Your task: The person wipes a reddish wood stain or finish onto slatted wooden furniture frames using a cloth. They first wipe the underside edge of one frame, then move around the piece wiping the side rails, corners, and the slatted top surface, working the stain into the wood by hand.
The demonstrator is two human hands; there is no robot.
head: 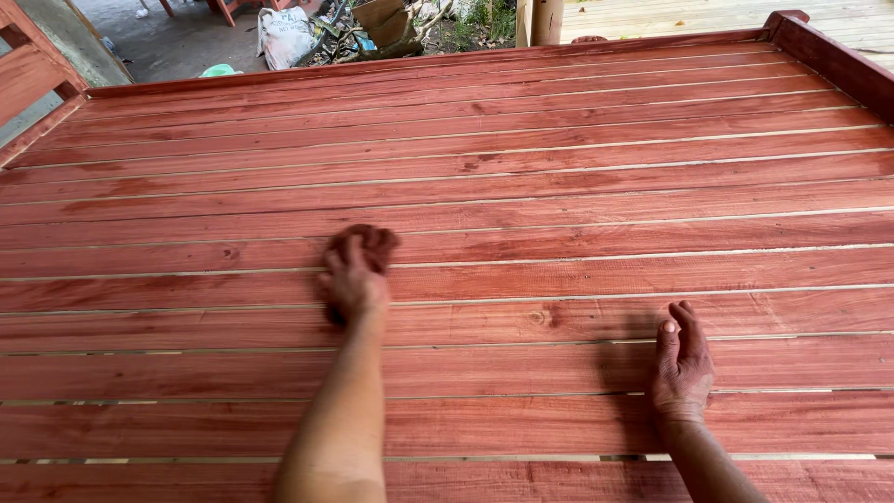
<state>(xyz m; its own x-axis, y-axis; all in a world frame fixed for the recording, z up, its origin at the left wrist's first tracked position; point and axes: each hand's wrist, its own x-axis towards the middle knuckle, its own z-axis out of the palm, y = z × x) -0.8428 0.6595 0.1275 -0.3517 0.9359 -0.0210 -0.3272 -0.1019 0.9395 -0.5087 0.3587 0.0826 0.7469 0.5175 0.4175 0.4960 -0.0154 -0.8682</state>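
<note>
A wide slatted wooden platform, stained reddish brown, fills the view. My left hand presses a dark reddish rag down onto a slat near the middle, fingers curled over it. My right hand rests flat on a nearer slat to the right, palm down, fingers together, holding nothing. Both hands are smeared with the red stain.
A raised rail edges the platform at the far right, another rail runs along the left. Beyond the far edge lie a white sack, debris and a pale wooden deck. Narrow gaps run between the slats.
</note>
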